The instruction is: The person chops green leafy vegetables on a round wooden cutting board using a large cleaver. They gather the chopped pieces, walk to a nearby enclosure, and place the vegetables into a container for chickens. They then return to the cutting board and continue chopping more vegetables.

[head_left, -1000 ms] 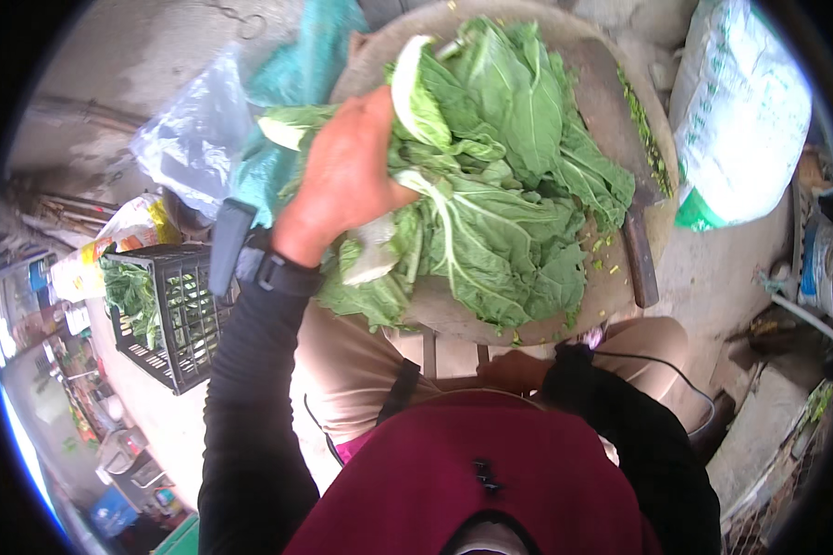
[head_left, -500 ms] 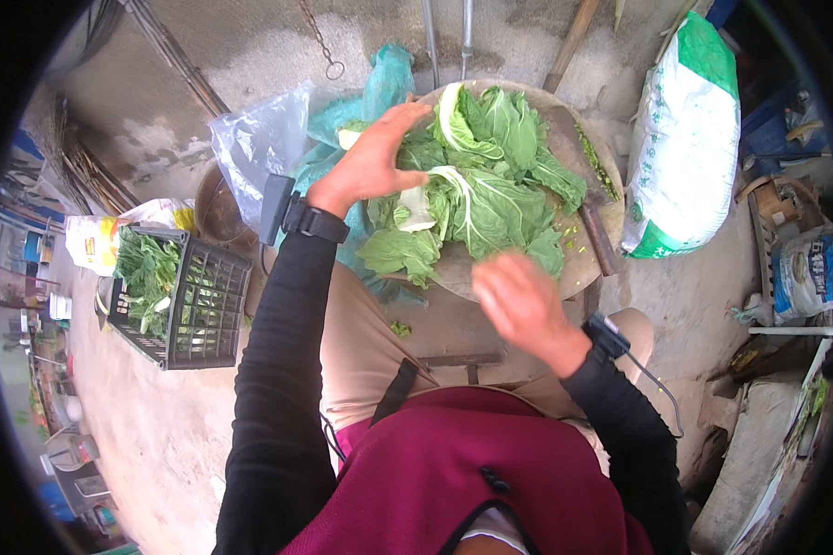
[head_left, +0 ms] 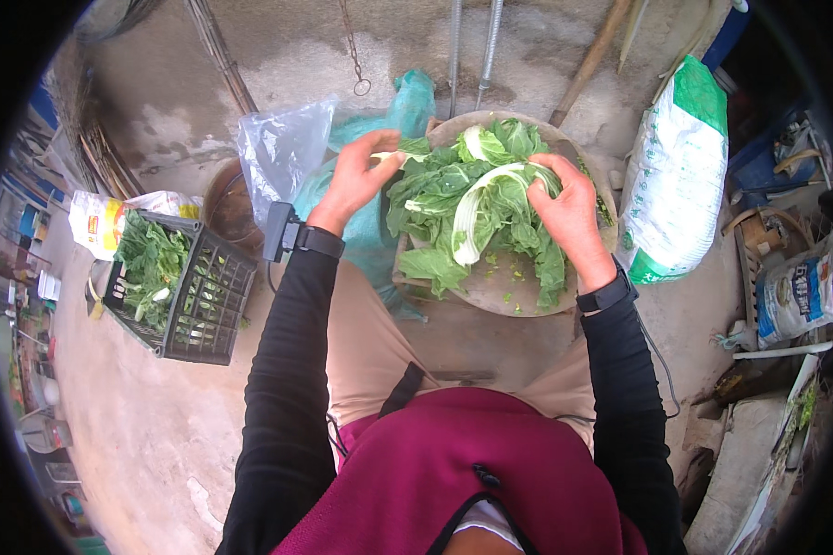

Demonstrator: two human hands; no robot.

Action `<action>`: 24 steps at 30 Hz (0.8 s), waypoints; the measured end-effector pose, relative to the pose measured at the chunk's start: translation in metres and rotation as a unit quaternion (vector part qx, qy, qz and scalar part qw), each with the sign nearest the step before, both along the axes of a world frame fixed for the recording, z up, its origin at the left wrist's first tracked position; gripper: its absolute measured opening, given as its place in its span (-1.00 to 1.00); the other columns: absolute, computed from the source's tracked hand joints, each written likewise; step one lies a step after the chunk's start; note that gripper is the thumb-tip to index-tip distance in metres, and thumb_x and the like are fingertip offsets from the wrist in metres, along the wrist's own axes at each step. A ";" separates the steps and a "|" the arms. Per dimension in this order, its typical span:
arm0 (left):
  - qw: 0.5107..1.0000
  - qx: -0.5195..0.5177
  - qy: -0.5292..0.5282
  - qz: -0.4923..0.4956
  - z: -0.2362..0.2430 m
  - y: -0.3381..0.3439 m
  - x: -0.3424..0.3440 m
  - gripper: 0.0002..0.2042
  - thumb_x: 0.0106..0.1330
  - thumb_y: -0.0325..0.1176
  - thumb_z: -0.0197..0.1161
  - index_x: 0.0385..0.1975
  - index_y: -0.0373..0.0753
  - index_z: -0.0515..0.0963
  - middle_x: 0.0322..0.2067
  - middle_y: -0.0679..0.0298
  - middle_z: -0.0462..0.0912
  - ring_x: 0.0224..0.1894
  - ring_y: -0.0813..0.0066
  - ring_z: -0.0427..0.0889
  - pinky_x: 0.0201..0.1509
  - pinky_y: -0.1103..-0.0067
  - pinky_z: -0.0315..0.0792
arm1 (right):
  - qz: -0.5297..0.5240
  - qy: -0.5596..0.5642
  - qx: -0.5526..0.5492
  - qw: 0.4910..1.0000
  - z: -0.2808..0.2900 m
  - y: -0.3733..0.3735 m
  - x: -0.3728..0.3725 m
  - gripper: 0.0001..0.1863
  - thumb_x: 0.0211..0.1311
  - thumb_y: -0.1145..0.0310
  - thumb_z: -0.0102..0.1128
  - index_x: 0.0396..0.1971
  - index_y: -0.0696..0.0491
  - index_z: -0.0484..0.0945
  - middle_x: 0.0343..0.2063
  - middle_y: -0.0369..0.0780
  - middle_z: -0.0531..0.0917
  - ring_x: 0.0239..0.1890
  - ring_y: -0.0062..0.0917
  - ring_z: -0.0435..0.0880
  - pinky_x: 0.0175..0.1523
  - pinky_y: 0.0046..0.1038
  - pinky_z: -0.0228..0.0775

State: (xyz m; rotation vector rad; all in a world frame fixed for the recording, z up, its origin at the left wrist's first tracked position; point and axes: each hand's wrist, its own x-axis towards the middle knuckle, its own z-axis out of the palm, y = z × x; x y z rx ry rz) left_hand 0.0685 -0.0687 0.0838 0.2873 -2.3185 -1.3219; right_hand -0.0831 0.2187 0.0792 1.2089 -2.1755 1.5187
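At the far left we see a white and yellow sack (head_left: 97, 224), and just in front of it a black crate (head_left: 215, 307) of open plastic grid, tilted in our view and filled with green vegetables (head_left: 155, 266). Next we come to a brown basin (head_left: 230, 205), partly hidden by a clear plastic bag (head_left: 285, 148) beside it. Then we find the left hand (head_left: 352, 181), thumb and fingers together on the pale end of a small leaf (head_left: 415, 147), with a teal bag (head_left: 411, 107) lying behind it. Near the middle, leafy greens (head_left: 492, 205) with white stalks lie heaped on a round board (head_left: 516, 294), some leaves reaching its edge and small green scraps lying near its front. At their right side we see the right hand (head_left: 572, 215), its thumb and fingers pinching the upper end of a long, curved white stalk (head_left: 469, 222). Farther right we notice a big white and green sack (head_left: 673, 180) and, near the rim, a blue and white bag (head_left: 794, 294).
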 end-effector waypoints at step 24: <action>0.929 -0.298 0.218 -0.039 0.060 0.061 -0.081 -0.60 -0.05 -0.60 0.35 -0.12 -0.25 0.58 -0.27 0.11 0.67 -0.15 0.06 0.65 -0.03 0.33 0.52 | 0.044 0.273 -0.029 0.961 0.091 0.022 -0.026 -0.63 0.21 0.55 0.25 0.04 0.05 0.60 -0.08 -0.22 0.69 0.00 -0.41 0.65 0.15 -0.42 0.45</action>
